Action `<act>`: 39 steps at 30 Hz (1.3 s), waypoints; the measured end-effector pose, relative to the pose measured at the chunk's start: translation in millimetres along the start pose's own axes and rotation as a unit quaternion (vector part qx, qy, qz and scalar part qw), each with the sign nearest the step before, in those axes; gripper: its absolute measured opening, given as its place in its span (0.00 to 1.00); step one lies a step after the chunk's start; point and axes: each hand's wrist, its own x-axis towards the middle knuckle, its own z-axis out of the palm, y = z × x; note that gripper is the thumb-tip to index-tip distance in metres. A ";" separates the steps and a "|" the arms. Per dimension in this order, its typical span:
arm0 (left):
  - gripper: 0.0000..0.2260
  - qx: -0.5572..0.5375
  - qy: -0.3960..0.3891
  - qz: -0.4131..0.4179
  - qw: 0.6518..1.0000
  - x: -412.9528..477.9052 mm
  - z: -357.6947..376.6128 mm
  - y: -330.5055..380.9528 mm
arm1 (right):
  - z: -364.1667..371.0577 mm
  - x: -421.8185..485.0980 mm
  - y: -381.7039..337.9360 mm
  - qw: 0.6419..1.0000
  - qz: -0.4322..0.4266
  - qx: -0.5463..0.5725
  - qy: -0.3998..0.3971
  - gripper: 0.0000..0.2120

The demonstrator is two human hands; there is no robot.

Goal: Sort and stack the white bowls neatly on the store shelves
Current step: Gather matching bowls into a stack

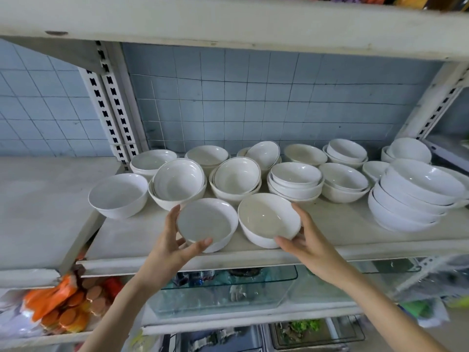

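Two white bowls stand side by side at the front of the white shelf [355, 240]. My left hand [175, 242] grips the left bowl [206, 222], thumb on its near rim and fingers round its far left side. My right hand [307, 240] grips the right bowl [269, 219] the same way, thumb at the near rim, fingers behind its right side. Behind them sit several white bowls, single and in short stacks [236, 179]. A single larger bowl [118, 194] stands at the left end, and a tall stack of wide bowls [416, 196] at the right.
An upper shelf board [228, 24] hangs low over the bowls. Slotted uprights [111, 105] stand at the back left. A blue tiled wall is behind. The neighbouring shelf [43, 199] lies to the left. Below are glass dishes [228, 290] and orange packets [58, 306].
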 end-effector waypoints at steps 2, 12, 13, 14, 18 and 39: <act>0.45 -0.002 -0.020 0.003 1.000 0.3 -0.7 -0.3 | 2.8 3.0 2.3 0.999 -0.014 -0.030 0.010 0.39; 0.52 0.056 -0.022 0.027 0.998 6.8 -3.8 -5.4 | 13.4 0.8 8.8 0.986 -0.120 0.025 0.108 0.14; 0.52 0.058 -0.019 0.031 0.998 7.4 -3.1 -5.9 | 14.3 0.1 7.8 0.986 -0.119 0.026 0.115 0.14; 0.52 0.060 -0.017 0.034 0.997 7.5 -2.5 -6.0 | 14.2 -0.4 7.2 0.986 -0.111 0.033 0.120 0.13; 0.50 0.064 -0.009 0.042 0.997 7.6 -1.3 -8.7 | 5.9 -1.8 -0.3 0.989 -0.053 0.057 0.124 0.15; 0.34 0.028 -0.094 0.114 0.989 -6.0 35.4 83.3 | 4.8 -11.9 -83.8 0.976 -0.107 0.191 0.002 0.21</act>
